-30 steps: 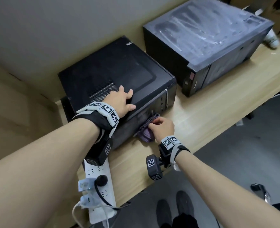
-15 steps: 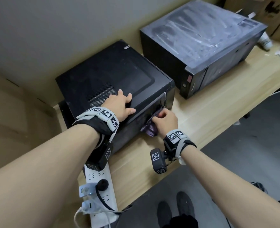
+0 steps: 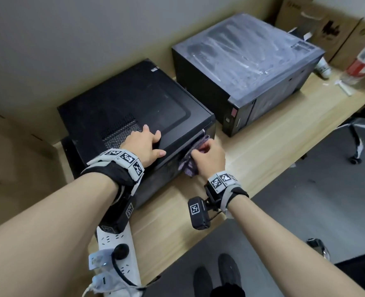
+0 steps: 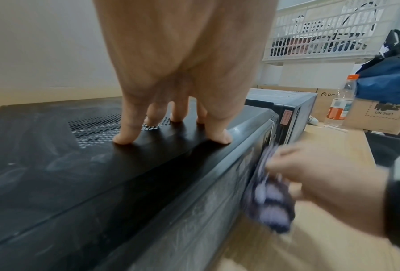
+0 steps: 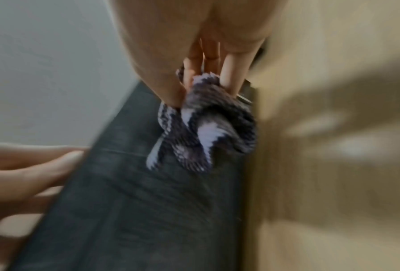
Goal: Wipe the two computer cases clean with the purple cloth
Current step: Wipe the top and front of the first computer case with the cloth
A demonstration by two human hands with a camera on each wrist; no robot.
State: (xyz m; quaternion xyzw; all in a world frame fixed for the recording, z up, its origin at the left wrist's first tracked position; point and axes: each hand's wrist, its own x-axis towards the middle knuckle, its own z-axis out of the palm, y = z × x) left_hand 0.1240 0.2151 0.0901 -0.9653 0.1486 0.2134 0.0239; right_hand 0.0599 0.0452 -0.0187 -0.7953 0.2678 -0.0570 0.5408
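Two computer cases lie on their sides on the wooden desk [image 3: 263, 146]. The near black case [image 3: 121, 112] has a vent grille on top. My left hand [image 3: 144, 144] rests flat on its top near the front edge, fingers spread [image 4: 171, 117]. My right hand [image 3: 208, 157] grips the bunched purple cloth [image 3: 190, 161] [image 5: 201, 124] and presses it against the dusty front face [image 4: 194, 210] of that case. The far case [image 3: 245, 58] is grey with dust and streaks on top.
A white power strip [image 3: 117, 260] with plugs lies at the desk's near left edge. Cardboard boxes [image 3: 318, 24], a plastic bottle [image 3: 363, 61] and a small white container [image 3: 323, 67] stand at the far right. An office chair base [image 3: 357, 142] is on the floor to the right.
My right hand has swept the cloth from low on the near case's front face up and rightward toward its right end. The left hand has stayed on top.
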